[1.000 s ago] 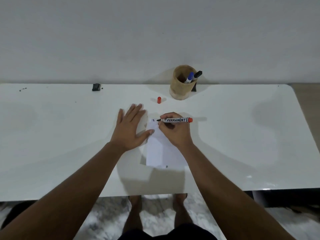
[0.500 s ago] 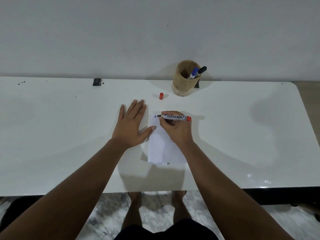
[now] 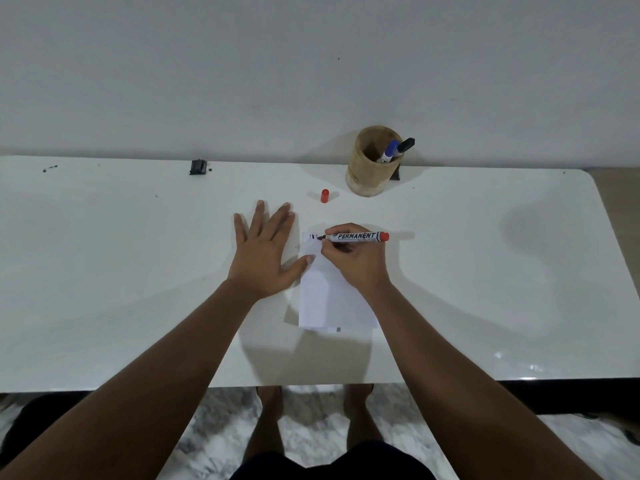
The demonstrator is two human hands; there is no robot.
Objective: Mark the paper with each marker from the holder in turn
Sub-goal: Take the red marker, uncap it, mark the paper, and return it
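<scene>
Head view, right hand: our right hand (image 3: pixel 353 263) pinches the red marker (image 3: pixel 356 236), the barrel lying nearly level with its tip pointing to 9 o'clock.
Head view, marker tip: we see it at the top left corner of the paper (image 3: pixel 329 299), touching it or just above; we cannot tell which.
Head view, left hand: our left hand (image 3: pixel 265 254) lies flat with fingers spread on the table (image 3: pixel 121 271), at 9 o'clock of the sheet, its thumb resting on the sheet's left edge to pin it.
Head view, paper: it lies near the middle of the table, toward our edge, with small dark and blue strokes near its top left corner, just beside the tip.
Head view, red cap (image 3: pixel 325 196): it stands off the marker, at 12 o'clock of the paper, near the holder.
Head view, holder (image 3: pixel 372 164): it stands at 1 o'clock of the paper, by the wall, with a blue marker (image 3: pixel 389 152) and a black marker (image 3: pixel 405 145) in it, capped ends leaning to 2 o'clock.
Done, as we judge: the strokes suggest the blue and black markers have already had their turn, though we cannot be sure.
Left, as we judge: finishing the red stroke, fitting the cap back on and returning the marker to the holder.
</scene>
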